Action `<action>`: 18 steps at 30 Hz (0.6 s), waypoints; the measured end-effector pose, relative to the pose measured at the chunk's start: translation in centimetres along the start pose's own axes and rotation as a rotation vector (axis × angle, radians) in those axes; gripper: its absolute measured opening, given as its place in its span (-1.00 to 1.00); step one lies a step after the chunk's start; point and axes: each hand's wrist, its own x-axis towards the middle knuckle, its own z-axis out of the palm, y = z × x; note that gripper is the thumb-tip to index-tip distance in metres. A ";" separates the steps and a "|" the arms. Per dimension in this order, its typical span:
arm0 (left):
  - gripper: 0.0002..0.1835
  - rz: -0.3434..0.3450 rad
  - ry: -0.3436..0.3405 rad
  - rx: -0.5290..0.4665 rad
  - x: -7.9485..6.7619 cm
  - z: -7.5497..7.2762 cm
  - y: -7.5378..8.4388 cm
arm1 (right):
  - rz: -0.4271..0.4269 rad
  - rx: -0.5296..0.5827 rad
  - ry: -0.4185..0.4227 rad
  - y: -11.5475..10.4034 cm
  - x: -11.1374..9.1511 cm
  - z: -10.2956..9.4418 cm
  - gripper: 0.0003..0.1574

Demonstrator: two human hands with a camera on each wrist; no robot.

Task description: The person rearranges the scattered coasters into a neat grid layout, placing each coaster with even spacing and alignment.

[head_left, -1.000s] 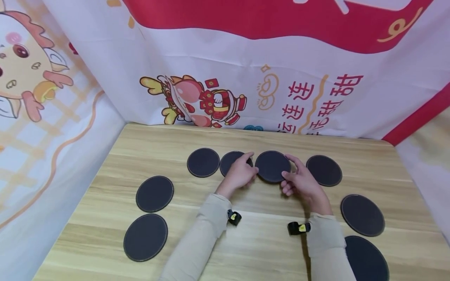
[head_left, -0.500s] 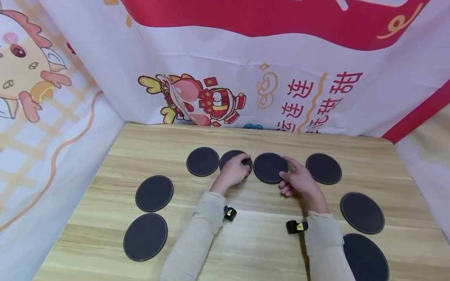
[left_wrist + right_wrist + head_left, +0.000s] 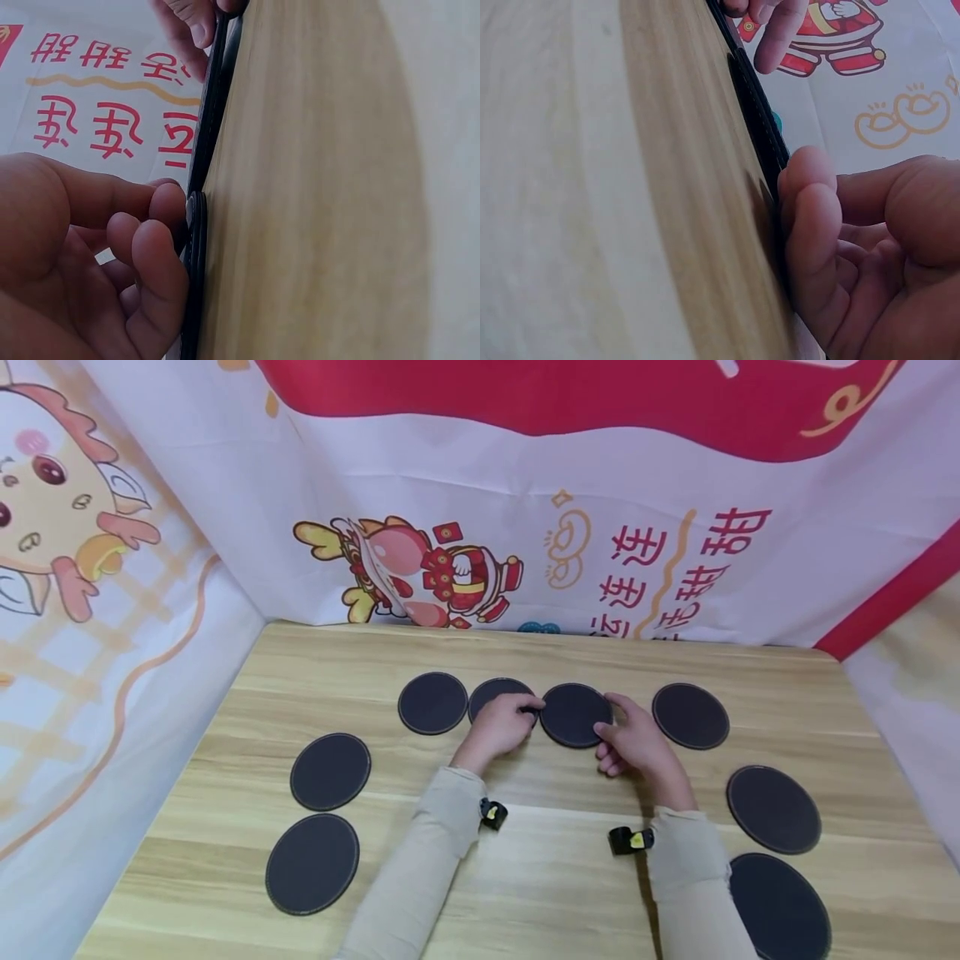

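Observation:
My right hand (image 3: 637, 739) pinches the right rim of a round black coaster (image 3: 576, 716) with pale edge stitching. In the right wrist view that coaster (image 3: 756, 112) stands tilted, its pinched edge raised off the wood with a shadow below. My left hand (image 3: 504, 727) lies over another black coaster (image 3: 483, 693), covering much of it. Its bent fingers reach where the two coasters meet, fingertips right at the rims in the left wrist view; I cannot tell whether they grip one.
More black coasters lie in an arc on the wooden table (image 3: 555, 877): one touching at the left (image 3: 432, 703), one right of my right hand (image 3: 690, 716), and pairs at the left (image 3: 330, 771) and right (image 3: 774, 810) sides. A printed cloth (image 3: 465, 468) hangs behind.
The coaster in my right hand has shifted slightly left, up against its neighbour. My left hand moved left and down over that neighbour, then its forefinger reached back to the joint.

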 end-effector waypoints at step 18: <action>-0.65 0.032 0.021 0.110 0.1 0.2 0.2 | 0.011 -0.014 0.003 -0.3 -0.1 -0.1 -0.15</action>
